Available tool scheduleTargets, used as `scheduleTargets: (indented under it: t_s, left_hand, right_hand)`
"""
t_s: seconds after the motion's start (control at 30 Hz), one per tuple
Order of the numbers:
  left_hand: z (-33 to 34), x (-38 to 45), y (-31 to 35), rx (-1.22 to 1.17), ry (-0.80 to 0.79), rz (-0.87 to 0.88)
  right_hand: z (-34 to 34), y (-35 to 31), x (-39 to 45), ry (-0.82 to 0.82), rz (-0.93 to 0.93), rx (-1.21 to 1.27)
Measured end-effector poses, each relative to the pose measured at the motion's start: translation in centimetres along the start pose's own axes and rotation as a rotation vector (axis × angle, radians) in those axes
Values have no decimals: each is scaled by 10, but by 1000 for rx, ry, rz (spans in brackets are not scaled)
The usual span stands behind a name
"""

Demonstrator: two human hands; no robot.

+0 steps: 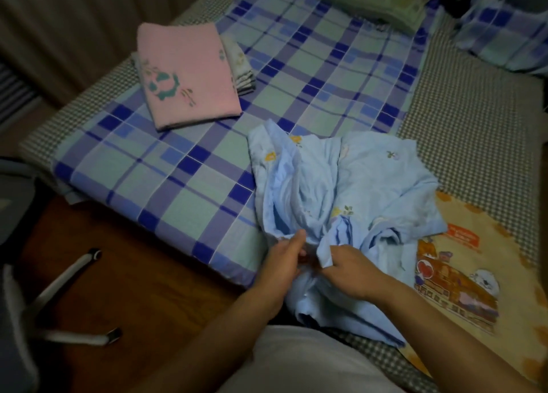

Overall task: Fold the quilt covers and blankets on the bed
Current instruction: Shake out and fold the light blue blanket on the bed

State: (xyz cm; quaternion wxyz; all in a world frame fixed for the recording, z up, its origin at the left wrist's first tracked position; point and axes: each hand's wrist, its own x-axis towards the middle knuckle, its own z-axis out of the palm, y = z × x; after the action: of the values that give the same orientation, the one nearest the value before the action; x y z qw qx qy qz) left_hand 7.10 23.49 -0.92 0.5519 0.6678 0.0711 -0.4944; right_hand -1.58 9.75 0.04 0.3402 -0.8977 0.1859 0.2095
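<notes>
This is a bedroom in a home: a bed (462, 143) with a plaid sheet (189, 179), folded blankets (189, 72), a pillow (504, 30), a wooden floor (124, 274) and a chair (59, 303) beside it.

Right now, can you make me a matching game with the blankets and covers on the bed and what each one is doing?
Things:
1. pink blanket
2. light blue quilt cover
3. yellow cartoon blanket
4. green bedding

States:
A. crumpled, gripped by the left hand and the right hand
B. folded, on top of a folded whitish cloth
C. spread flat at the near right
D. stacked at the far end of the bed

Pairs: 1-B, 2-A, 3-C, 4-D
</notes>
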Motion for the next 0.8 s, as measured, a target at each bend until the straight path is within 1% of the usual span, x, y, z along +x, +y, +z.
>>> scheduleTargets:
  t_s: [0.07,0.1,0.13,0.2,0.23,0.3,0.33,0.37,0.4,0.47,0.5,0.53,0.57,0.6,0.67,0.7,0.8]
  left_hand:
    - [18,-1,-3,5,73,34]
    - [25,-1,-5,-58,113,21]
    - [29,-2,-7,-161,126,-6]
    - [33,-8,-13,-398,103,-91]
    - [28,-9,-20,-449,132,-113]
    - [10,-13,-31,-472,277,-99]
    - [-4,-17,-34,-463,363,-76]
    - [-21,-19,-36,-465,445,-52]
    - [-38,-26,-36,-402,546,-14]
    - [-81,-48,-32,-80,778,33]
    - [-104,-55,-33,61,869,56]
    - [-128,-64,-32,122,902,75]
    - [-150,-72,-32,97,884,86]
    - [-166,-82,-29,8,833,86]
    - [-176,-93,-22,-214,635,96]
    - [-167,-94,-22,-286,538,91]
    - [-107,-91,-27,-329,309,60]
  right_hand:
    - [1,-1,-5,-10,-87,-98]
    - [0,1,-7,-17,-101,-105]
    - [-1,4,-10,-13,-103,-86]
    - [-3,10,-17,-11,-99,-23]
    - [-3,13,-20,-15,-89,11]
    - [-6,19,-23,44,-85,69]
    - [-7,24,-23,104,-63,75]
    - [-9,30,-24,206,-34,59]
    - [-13,35,-24,342,2,25]
    - [-26,38,-31,585,45,7]
    - [-34,37,-36,675,49,22]
    - [-42,34,-42,740,43,45]
    - [-47,29,-47,780,23,51]
    - [-49,24,-50,803,-6,18]
    - [-41,9,-49,791,-72,-126]
    - [-31,0,-45,753,-121,-209]
    - [13,-30,-31,554,-333,-478]
